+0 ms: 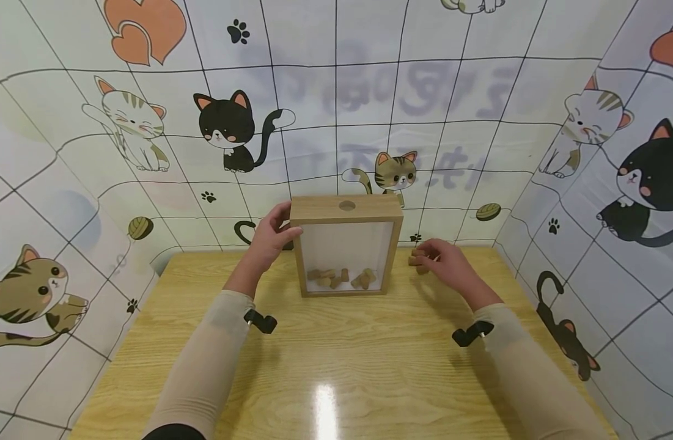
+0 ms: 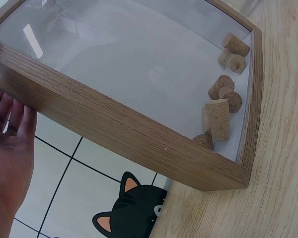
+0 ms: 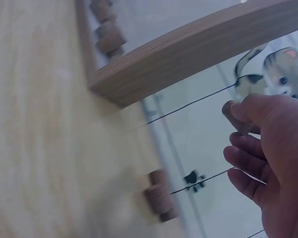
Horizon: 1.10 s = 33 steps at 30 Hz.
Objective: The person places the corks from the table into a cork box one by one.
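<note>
A wooden shadow-box frame (image 1: 346,219) with a clear front and a round hole in its top stands upright on the table. Several corks (image 2: 219,120) lie along its bottom, behind the clear panel. My left hand (image 1: 266,239) grips the frame's upper left side, thumb at the front and fingers behind. To the right of the frame, my right hand (image 1: 452,269) pinches a small cork (image 3: 237,119) between thumb and forefinger; its other fingers are loosely bent. Below that hand, a few loose corks (image 3: 161,197) lie on the table near its back edge.
The wood-grain table (image 1: 336,342) runs back to a white cloth wall (image 1: 314,140) printed with cats and grid lines. Similar cloth hangs on both sides. A dark wrist mount (image 1: 261,321) sits on each sleeve.
</note>
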Each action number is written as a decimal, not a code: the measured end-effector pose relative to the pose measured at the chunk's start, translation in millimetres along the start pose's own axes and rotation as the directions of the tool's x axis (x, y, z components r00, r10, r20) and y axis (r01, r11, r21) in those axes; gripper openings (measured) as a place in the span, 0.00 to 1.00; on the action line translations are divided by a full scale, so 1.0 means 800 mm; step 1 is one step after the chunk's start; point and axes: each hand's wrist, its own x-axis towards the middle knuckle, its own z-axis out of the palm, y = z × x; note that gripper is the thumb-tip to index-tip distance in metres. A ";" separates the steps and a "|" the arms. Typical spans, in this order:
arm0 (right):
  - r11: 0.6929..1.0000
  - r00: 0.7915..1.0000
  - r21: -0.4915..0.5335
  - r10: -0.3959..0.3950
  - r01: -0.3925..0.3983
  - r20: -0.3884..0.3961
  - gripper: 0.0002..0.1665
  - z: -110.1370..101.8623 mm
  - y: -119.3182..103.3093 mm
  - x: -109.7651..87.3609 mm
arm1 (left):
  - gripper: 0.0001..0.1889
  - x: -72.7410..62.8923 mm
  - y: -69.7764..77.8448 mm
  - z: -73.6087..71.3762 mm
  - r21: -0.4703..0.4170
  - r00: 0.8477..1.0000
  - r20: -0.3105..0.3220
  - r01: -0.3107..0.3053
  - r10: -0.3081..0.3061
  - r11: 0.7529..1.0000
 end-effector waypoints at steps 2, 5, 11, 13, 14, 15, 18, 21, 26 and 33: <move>1.000 1.000 0.011 -0.009 0.009 -0.018 0.17 -0.008 -0.010 0.003 | 0.35 0.000 0.000 0.000 -0.007 1.000 0.001 -0.003 0.003 1.000; 0.999 0.998 0.024 -0.033 0.034 -0.046 0.17 -0.019 -0.026 0.007 | 0.35 0.000 0.000 0.000 -0.006 1.000 0.004 -0.004 0.004 1.000; 0.996 0.991 0.049 -0.067 0.073 -0.114 0.16 -0.034 -0.051 0.015 | 0.36 0.000 0.000 0.000 -0.002 1.000 0.009 -0.005 0.005 1.000; 0.995 0.988 0.062 -0.074 0.083 -0.136 0.16 -0.037 -0.058 0.018 | 0.36 0.000 -0.002 0.000 -0.001 1.000 0.009 -0.006 0.006 1.000; 0.994 0.987 0.072 -0.076 0.087 -0.143 0.16 -0.039 -0.062 0.019 | 0.36 0.000 -0.002 0.000 -0.002 1.000 0.008 -0.008 0.008 1.000; 0.992 0.986 0.085 -0.076 0.089 -0.147 0.16 -0.040 -0.066 0.021 | 0.36 0.001 -0.002 -0.001 -0.002 1.000 0.007 -0.009 0.009 1.000; 0.991 0.984 0.094 -0.081 0.097 -0.158 0.15 -0.045 -0.077 0.026 | 0.36 0.001 -0.004 -0.001 -0.004 1.000 0.001 -0.009 0.009 1.000; 0.988 0.981 0.106 -0.091 0.110 -0.169 0.15 -0.051 -0.089 0.029 | 0.36 0.001 -0.004 -0.001 -0.005 1.000 0.000 -0.010 0.010 1.000; 0.983 0.968 0.110 -0.119 0.146 -0.221 0.15 -0.060 -0.106 0.034 | 0.36 0.001 -0.005 -0.001 -0.003 1.000 0.006 -0.006 0.006 1.000; 0.962 0.929 0.160 -0.158 0.221 -0.334 0.15 -0.068 -0.126 0.037 | 0.37 0.001 -0.006 -0.002 -0.001 1.000 0.006 0.003 -0.003 1.000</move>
